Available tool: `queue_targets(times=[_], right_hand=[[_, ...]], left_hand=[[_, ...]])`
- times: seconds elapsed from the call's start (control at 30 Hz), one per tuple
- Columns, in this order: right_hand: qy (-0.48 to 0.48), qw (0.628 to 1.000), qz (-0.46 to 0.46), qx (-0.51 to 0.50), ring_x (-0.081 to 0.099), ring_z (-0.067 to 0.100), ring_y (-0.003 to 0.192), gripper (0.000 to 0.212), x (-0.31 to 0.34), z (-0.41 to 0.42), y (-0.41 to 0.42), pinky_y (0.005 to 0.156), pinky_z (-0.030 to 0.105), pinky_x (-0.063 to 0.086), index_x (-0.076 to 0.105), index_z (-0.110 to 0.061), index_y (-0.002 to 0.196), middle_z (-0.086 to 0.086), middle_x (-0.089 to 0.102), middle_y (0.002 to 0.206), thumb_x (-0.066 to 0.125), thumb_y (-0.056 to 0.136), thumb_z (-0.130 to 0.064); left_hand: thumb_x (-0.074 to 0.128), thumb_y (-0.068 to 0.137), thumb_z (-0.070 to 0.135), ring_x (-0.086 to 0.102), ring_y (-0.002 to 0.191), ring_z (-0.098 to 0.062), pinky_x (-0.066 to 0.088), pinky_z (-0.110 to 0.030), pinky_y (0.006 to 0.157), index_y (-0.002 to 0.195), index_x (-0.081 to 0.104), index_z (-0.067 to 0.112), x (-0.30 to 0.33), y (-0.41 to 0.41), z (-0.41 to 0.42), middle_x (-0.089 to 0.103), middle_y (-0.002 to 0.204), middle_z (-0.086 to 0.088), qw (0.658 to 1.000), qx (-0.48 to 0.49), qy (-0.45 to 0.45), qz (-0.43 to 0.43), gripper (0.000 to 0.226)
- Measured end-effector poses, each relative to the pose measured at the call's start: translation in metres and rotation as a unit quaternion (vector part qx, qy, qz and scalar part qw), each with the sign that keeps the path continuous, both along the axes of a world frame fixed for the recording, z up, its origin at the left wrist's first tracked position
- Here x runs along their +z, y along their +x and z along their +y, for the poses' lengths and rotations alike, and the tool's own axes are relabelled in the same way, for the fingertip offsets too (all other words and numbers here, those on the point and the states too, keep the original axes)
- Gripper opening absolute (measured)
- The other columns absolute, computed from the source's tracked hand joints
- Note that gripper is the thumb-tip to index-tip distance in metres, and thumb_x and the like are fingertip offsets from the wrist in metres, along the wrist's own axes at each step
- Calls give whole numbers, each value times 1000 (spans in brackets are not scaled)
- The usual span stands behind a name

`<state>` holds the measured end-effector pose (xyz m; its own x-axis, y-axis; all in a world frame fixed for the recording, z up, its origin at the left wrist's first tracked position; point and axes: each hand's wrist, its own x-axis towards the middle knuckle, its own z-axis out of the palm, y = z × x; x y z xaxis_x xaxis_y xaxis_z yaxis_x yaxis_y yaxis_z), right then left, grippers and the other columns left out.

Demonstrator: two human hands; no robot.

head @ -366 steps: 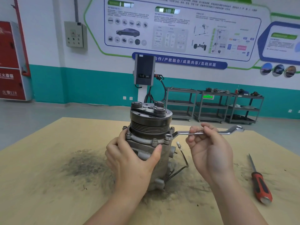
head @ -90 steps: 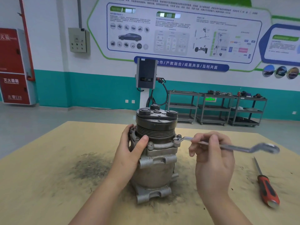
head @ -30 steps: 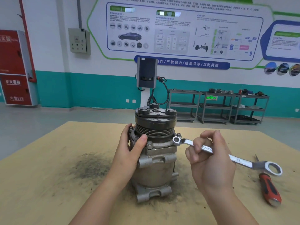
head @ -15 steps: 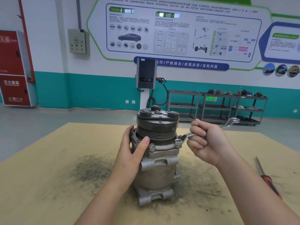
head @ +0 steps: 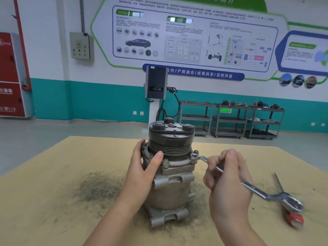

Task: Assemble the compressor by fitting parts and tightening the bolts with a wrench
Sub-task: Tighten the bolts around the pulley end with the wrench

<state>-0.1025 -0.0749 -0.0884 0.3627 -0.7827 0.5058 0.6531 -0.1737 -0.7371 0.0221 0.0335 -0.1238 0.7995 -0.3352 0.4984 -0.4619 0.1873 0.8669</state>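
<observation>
Since the frame half a second ago, the wrench (head: 248, 186) has been swinging from a raised position pointing toward the far right corner of the surface (head: 53, 174) down toward the near right edge, and the right hand (head: 229, 183) has been dropping with it.

The compressor (head: 170, 174) is standing upright at the middle of the surface, with its dark grooved pulley (head: 170, 141) on top and its mounting foot on a patch of dark grime. The left hand (head: 142, 173) is grasping the left side of the compressor body, with the thumb pressing on the flange just below the pulley and the fingers wrapping round the far side.

The right hand is clenching round the wrench shank, with the fingers curling over the top of the tool. The ring end of the wrench is sitting over a bolt (head: 194, 155) on the right side of the flange. The free ring end is hanging blurred above the handle of the screwdriver (head: 291, 217).

The screwdriver, with a red handle, is lying near the right edge of the surface, its blade pointing toward the far edge. Whether the wrench is touching it cannot be told.

Beyond the far edge, a charging post (head: 156, 84) and grey shelving carts (head: 230, 119) are standing against a teal and white wall.
</observation>
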Motion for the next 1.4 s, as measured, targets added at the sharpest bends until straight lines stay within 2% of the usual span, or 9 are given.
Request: queue_targets(times=[0.2, 0.43, 0.5, 0.63, 0.73, 0.87, 1.13, 1.27, 1.4], right_hand=[[-126, 988, 19, -84, 48, 3, 51, 32, -7, 20, 3, 51, 14, 40, 50, -36, 71, -2, 61, 69, 42, 102, -34], [-336, 918, 126, -168, 52, 8, 63, 25, -7, 28, 10, 56, 16, 36, 42, -32, 78, -9, 51, 65, 35, 95, -47], [-289, 943, 88, -137, 50, 5, 55, 30, 6, 22, 7, 51, 12, 35, 45, -25, 73, -4, 53, 62, 38, 96, -42], [1, 1000, 3, -9, 41, 14, 40, 22, 31, -14, 1, 38, 24, 33, 49, -12, 80, 3, 51, 47, 39, 99, -15], [166, 980, -10, 105, 32, 16, 35, 17, 33, -34, 9, 38, 20, 25, 48, -10, 87, 3, 43, 43, 36, 98, -4], [244, 946, -11, 215, 26, 12, 34, 16, 28, -41, 18, 34, 17, 22, 44, -12, 90, -1, 36, 45, 31, 93, -2], [244, 930, 37, 273, 17, 8, 31, 19, 29, -50, 20, 37, 16, 12, 41, -14, 83, -5, 30, 44, 28, 88, -1], [169, 968, -22, 182, 17, 9, 34, 26, 17, -33, 14, 39, 19, 13, 46, -13, 78, -2, 34, 46, 28, 90, 2], [40, 996, -40, 64, 27, 12, 40, 29, 6, -11, 9, 40, 20, 20, 48, -14, 77, 1, 42, 50, 32, 91, 6]], left_hand=[[57, 76, 60, 49, 110, 21, 35, 5, 81, 127, 38, 45, 0, 2, -1, 55, 123, 29, 1000, -1, -15, -1, 56], [58, 77, 59, 55, 111, 12, 39, -12, 89, 116, 43, 55, 1, 1, -1, 60, 112, 35, 1000, -3, -20, -4, 42], [57, 75, 65, 54, 110, 15, 39, -5, 86, 116, 42, 55, 2, 0, -1, 59, 111, 37, 1000, -5, -18, -3, 44], [59, 74, 66, 50, 110, 20, 37, 2, 83, 126, 40, 45, 2, 0, 1, 57, 121, 29, 1000, -6, -17, -1, 59], [60, 71, 73, 50, 113, 16, 37, -8, 91, 128, 38, 45, 1, 1, 1, 55, 123, 27, 1000, -9, -14, -5, 67], [55, 71, 69, 51, 113, 14, 38, -8, 90, 118, 41, 52, 2, 2, 1, 56, 119, 31, 1000, -12, -8, 0, 52], [57, 75, 64, 51, 116, 11, 40, -10, 93, 123, 41, 50, 1, 1, 1, 55, 126, 24, 1000, -8, -5, 0, 53], [63, 77, 62, 52, 120, -1, 41, -30, 106, 131, 46, 32, 1, 5, 2, 56, 130, 12, 1000, 6, 1, -6, 64], [60, 66, 70, 53, 119, 0, 42, -32, 106, 124, 48, 38, 2, 6, 3, 56, 129, 11, 1000, 8, 3, -3, 67]])
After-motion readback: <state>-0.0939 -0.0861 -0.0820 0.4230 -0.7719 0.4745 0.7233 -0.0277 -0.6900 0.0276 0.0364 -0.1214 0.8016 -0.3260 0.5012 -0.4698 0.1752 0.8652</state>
